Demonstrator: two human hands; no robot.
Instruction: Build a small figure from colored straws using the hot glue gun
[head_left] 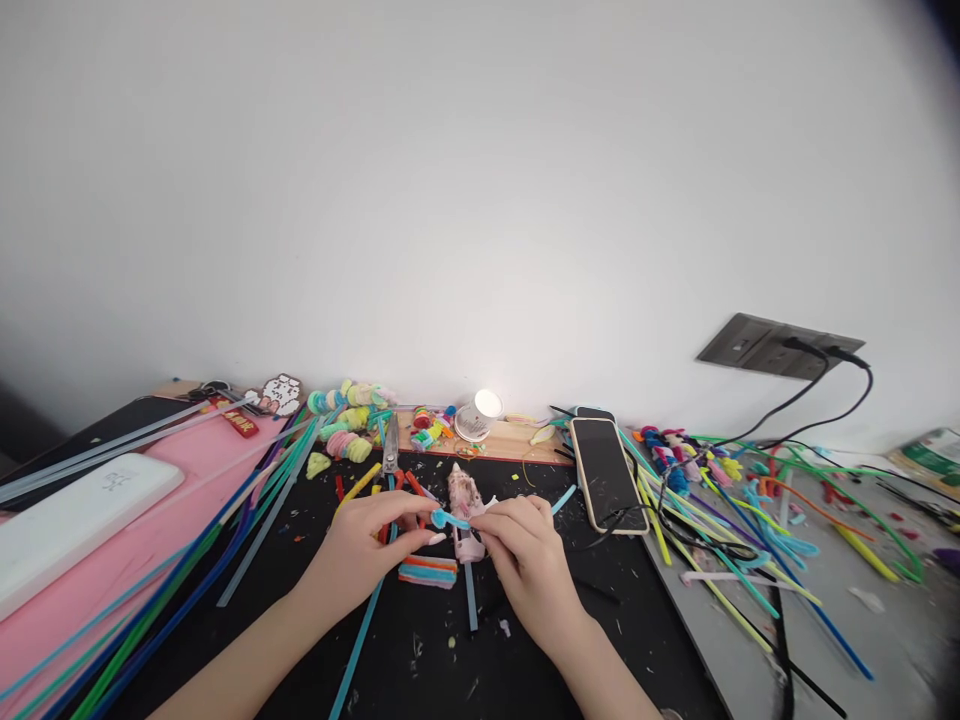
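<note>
Head view, far left: white power bank [90, 525] is lying flat
Left hand [375, 530]: fingers are curling by a blue pipe cleaner's [454, 521] loop, can't tell if I'm gripping tbh
Middle: it's stretching between my hands
Right hand [529, 550]: I'm pinching it
Far side: phone [609, 470] is sitting beyond

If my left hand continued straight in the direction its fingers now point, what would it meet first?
Probably the right hand, which pinches the fuzzy light-blue stem. The stained, pale-pink glue gun also crosses that line but seems lower; depth is unclear.
</note>
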